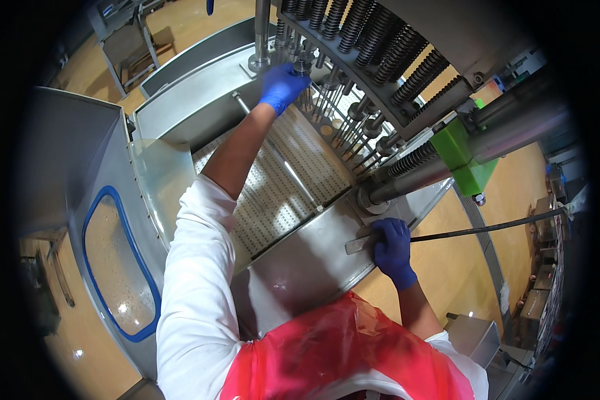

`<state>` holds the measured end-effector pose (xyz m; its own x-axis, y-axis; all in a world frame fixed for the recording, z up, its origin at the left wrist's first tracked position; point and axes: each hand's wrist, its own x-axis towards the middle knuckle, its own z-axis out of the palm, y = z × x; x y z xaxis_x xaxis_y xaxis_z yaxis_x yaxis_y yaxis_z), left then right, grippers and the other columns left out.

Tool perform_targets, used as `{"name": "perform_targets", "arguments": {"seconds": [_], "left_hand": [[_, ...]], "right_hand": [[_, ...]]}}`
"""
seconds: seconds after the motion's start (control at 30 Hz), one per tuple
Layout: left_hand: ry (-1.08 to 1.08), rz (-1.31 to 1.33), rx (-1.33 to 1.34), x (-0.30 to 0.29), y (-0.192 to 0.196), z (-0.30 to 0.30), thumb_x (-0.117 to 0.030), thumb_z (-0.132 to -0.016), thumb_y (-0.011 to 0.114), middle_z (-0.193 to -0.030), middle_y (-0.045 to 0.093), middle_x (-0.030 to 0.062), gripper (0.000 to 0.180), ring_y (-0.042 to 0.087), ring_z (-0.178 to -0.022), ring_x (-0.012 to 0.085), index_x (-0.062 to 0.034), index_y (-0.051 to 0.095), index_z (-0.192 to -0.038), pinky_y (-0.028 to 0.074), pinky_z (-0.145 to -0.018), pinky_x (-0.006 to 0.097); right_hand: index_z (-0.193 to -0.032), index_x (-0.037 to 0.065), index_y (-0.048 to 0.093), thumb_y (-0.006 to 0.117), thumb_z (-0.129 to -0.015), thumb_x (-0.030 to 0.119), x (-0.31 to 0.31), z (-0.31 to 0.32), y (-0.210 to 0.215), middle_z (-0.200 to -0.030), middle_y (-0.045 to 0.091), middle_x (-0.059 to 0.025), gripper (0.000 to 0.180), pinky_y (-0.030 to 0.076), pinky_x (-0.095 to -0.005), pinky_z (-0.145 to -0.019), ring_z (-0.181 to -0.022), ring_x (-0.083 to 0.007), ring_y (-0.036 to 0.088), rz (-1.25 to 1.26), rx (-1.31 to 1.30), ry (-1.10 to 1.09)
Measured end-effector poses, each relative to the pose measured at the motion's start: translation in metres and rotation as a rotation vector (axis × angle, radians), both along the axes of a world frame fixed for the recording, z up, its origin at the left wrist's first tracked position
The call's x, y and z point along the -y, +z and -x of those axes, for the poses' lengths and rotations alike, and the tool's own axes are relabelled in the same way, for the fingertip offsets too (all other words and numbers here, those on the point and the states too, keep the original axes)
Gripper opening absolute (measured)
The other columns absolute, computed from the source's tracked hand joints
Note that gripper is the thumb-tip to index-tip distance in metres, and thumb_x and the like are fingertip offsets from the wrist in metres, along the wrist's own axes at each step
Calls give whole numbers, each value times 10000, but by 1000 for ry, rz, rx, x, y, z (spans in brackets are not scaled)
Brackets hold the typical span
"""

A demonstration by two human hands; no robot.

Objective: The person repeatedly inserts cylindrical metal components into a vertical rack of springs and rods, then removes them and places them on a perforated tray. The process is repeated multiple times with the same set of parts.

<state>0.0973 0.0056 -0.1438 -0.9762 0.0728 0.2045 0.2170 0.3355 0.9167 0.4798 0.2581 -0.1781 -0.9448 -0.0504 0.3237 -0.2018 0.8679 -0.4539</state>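
My left hand (285, 85), in a blue glove, reaches far over the machine. Its fingers close round a ribbed metal fitting (302, 67) beneath the spring-loaded needle head (363, 40). Thin needles (343, 133) hang beside that hand, above a perforated metal conveyor bed (283, 180). My right hand (395, 250), also gloved in blue, is closed on a flat grey bar (359, 245) at the machine's near edge. From the far side of this hand a black cable (487, 228) runs off to the right; its join with the bar is hidden by the fingers.
A thick steel column (407, 177) with a green clamp (465, 155) rises on the right. One rod (287, 163) crosses the bed. At the left stands a metal cover with a blue-edged window (121, 263). A wheeled metal frame (130, 50) is on the tan floor behind.
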Motion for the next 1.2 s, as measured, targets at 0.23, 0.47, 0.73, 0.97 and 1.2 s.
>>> {"name": "perform_targets", "arguments": {"seconds": [0.23, 0.47, 0.73, 0.97, 1.2], "left_hand": [[-75, 115, 21, 5, 19, -4, -259, -767, 823, -967, 762, 149, 362, 724, -901, 235, -26, 764, -1038, 545, -829, 349], [-118, 19, 112, 20, 2, 17, -293, -771, 807, -959, 763, 150, 379, 728, -893, 246, -23, 765, -1034, 545, -830, 361], [-149, 72, 31, 13, 13, 9, -224, -794, 783, -870, 751, 118, 311, 703, -791, 199, 4, 757, -1005, 545, -766, 360], [-189, 121, -37, 15, 9, 7, -308, -789, 761, -883, 743, 184, 341, 722, -813, 283, -30, 762, -986, 546, -777, 387], [-87, 339, -182, 11, 14, -1, -362, -784, 695, -996, 718, 207, 332, 679, -980, 410, -85, 764, -954, 548, -877, 442]], "right_hand": [[-1066, 76, 632, 597, -653, 46, 4, 0, 12, -1049, 631, -141, 415, 451, -475, -935, -1030, -380, 582, -145, 24, 1], [-1176, 23, 634, 652, -803, 145, 35, 7, 34, -953, 623, -150, 393, 510, -422, -824, -898, -312, 617, -111, -80, 89], [-1598, 65, 188, 578, -915, 164, 130, 252, 2, -1101, 683, -247, 793, 526, -417, -891, -988, -343, 687, 615, 350, 12], [-1508, 84, 329, 682, -831, 35, 97, 344, -46, -1192, 658, -239, 765, 589, -430, -749, -961, -341, 713, 61, -65, 88], [-1284, 74, 540, 578, -975, 200, 129, 317, -7, -828, 721, -221, 336, 573, -526, -708, -796, -453, 708, -149, -123, -139]]}}
